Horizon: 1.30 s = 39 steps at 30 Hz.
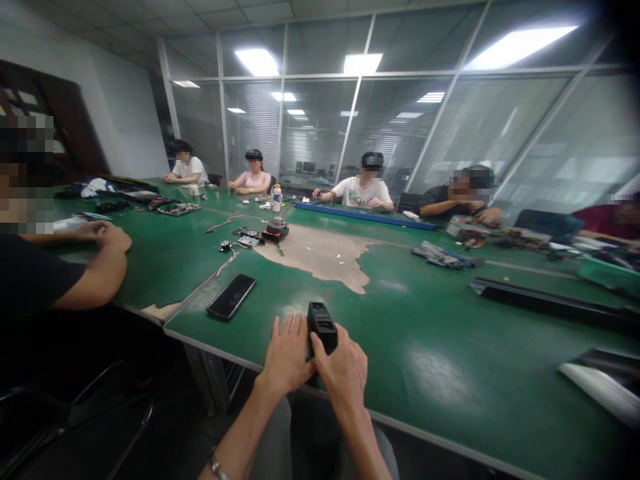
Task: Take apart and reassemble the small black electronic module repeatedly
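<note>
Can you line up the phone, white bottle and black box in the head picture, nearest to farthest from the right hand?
1. Black box: touching the right hand.
2. Phone: off to the left.
3. White bottle: far across the table.

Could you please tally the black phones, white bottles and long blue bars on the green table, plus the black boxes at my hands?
Black phone: 1
White bottle: 1
Long blue bar: 1
Black box: 1
Total: 4
</note>
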Motion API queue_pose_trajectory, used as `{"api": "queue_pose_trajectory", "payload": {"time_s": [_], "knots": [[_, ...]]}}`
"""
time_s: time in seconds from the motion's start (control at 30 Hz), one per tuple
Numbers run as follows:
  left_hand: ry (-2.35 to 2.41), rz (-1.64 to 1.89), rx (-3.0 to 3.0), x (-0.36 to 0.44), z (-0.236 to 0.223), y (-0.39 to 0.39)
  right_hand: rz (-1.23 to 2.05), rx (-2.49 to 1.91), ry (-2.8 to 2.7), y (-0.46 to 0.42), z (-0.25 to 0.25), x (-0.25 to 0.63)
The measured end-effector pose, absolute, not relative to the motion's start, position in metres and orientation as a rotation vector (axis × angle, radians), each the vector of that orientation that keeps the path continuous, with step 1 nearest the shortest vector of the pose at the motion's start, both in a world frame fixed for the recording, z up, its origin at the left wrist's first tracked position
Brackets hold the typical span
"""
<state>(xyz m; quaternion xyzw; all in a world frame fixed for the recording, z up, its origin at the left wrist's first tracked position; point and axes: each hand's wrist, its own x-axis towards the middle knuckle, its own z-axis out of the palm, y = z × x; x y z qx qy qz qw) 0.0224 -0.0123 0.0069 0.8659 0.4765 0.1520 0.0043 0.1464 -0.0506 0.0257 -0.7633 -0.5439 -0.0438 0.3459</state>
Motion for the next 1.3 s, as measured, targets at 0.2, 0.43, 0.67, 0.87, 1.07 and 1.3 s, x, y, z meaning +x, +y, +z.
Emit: {"api": "queue_pose_trajectory", "payload": {"time_s": [0.2, 0.43, 0.67, 0.87, 1.07, 1.3], "knots": [[1.499, 0.454, 2.685, 0.024, 0.006, -0.01, -0.084, -1.949, -1.42, -0.056, 0.01, 0.15], [1.487, 0.445, 2.685, 0.023, 0.01, -0.012, -0.105, -1.937, -1.391, -0.052, -0.001, 0.153], [1.478, 0.456, 2.714, 0.024, 0.013, -0.014, -0.032, -1.956, -1.401, -0.052, 0.012, 0.151], [1.47, 0.465, 2.723, 0.022, 0.013, -0.015, -0.009, -1.905, -1.383, -0.049, 0.023, 0.151], [1.472, 0.452, 2.658, 0.024, 0.012, -0.014, 0.005, -1.771, -1.294, -0.043, 0.044, 0.162], [1.482, 0.487, 2.656, 0.024, 0.011, -0.014, -0.104, -1.776, -1.188, -0.041, 0.035, 0.194]]}}
